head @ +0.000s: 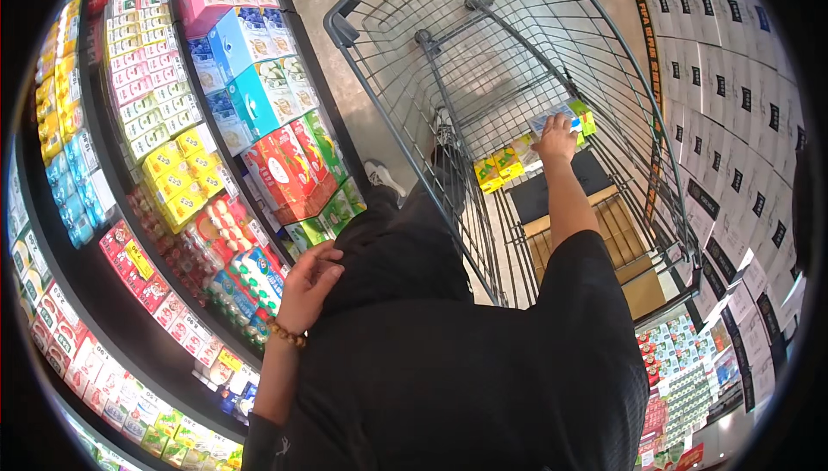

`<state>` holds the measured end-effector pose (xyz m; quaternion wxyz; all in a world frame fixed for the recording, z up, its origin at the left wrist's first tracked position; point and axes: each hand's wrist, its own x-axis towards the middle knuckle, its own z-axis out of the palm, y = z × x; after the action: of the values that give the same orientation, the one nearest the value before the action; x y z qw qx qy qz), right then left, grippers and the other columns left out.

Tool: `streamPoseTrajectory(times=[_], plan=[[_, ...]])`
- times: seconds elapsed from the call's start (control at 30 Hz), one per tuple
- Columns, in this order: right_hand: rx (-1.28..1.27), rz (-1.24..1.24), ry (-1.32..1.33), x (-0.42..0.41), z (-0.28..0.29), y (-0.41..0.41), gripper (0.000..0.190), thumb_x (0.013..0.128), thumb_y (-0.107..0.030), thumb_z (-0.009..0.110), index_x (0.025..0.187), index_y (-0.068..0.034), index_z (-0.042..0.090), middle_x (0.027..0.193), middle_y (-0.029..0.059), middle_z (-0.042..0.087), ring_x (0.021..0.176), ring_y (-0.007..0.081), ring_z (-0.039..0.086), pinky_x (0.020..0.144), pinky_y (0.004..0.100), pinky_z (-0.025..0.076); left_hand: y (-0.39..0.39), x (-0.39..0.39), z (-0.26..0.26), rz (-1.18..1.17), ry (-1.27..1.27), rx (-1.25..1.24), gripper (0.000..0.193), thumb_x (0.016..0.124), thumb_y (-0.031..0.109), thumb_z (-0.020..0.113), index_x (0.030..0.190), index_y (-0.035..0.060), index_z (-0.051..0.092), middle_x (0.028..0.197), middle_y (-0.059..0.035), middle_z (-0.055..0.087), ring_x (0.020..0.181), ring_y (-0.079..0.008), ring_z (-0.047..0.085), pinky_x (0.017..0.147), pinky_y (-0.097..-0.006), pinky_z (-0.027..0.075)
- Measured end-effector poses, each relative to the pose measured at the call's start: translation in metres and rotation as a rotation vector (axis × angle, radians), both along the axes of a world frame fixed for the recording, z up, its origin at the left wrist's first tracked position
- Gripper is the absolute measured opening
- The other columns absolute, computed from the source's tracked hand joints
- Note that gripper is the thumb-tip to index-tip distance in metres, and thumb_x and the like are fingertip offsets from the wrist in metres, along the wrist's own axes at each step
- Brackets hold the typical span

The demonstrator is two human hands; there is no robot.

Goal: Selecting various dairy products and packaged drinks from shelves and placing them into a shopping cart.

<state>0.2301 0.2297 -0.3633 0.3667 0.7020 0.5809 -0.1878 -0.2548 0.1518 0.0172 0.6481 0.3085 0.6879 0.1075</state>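
My right hand [557,139] reaches down into a wire shopping cart [381,109], its fingers on a pale blue and white package [542,123]. Beside that package stands a green and yellow carton [583,118]; small yellow cartons [498,168] lie to the left of the hand in the same row. A dark flat panel [556,186] is just below them. Whether the fingers grip the package or only rest on it cannot be told. My left hand [312,286], with a beaded bracelet at the wrist, hangs near the shelf side, fingers loosely curled and holding nothing visible.
Shelves with packaged drinks [152,121] curve along the left, with large red gift cartons [284,173] near my left hand. Stacked white cartons [737,89] line the right side. A shoe [384,176] shows on the tiled floor [352,83] beside the cart.
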Motion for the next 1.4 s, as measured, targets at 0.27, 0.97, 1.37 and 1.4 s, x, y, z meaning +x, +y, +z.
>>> streamPoseTrajectory(times=[0.27,0.97,1.37,1.4], plan=[[0.641,-0.094,0.638,-0.017,-0.025,-0.018,0.061,0.093,-0.027,0.078,0.144,-0.002,0.054,0.146,0.0253,0.055,0.133,0.047,0.055,0.113,0.0527,0.048,-0.005,-0.009,-0.001,-0.194,0.061,0.241,0.05,0.103,0.007,0.069,0.15,0.0076,0.054,0.129,-0.0101,0.068,0.109,-0.016,0.066,0.097,-0.0308,0.054],[0.233,-0.002,1.834,-0.437,0.43,0.105,0.017,0.105,-0.01,0.069,0.119,-0.001,0.067,0.101,0.0018,0.072,0.089,0.0088,0.065,0.078,0.0243,0.053,-0.042,-0.125,-0.02,0.212,-0.033,0.719,0.057,0.102,0.034,0.073,0.145,0.0005,0.057,0.121,-0.0098,0.073,0.109,-0.019,0.072,0.098,-0.0348,0.055],[0.291,1.105,1.777,-0.614,0.696,0.052,0.03,0.097,-0.012,0.074,0.125,-0.005,0.067,0.112,0.0099,0.071,0.096,0.0256,0.071,0.084,0.0361,0.058,-0.089,-0.199,-0.013,0.584,-0.365,0.764,0.043,0.106,0.023,0.069,0.143,0.0038,0.059,0.115,-0.0038,0.068,0.096,-0.0118,0.07,0.082,-0.0285,0.057],[0.314,1.201,1.766,-0.626,0.715,0.046,0.03,0.097,-0.013,0.074,0.125,-0.006,0.067,0.114,0.0108,0.071,0.098,0.029,0.071,0.086,0.0382,0.058,-0.092,-0.202,-0.01,0.572,-0.374,0.766,0.043,0.106,0.023,0.069,0.143,0.0038,0.059,0.115,-0.0038,0.068,0.096,-0.0118,0.07,0.082,-0.0285,0.057]])
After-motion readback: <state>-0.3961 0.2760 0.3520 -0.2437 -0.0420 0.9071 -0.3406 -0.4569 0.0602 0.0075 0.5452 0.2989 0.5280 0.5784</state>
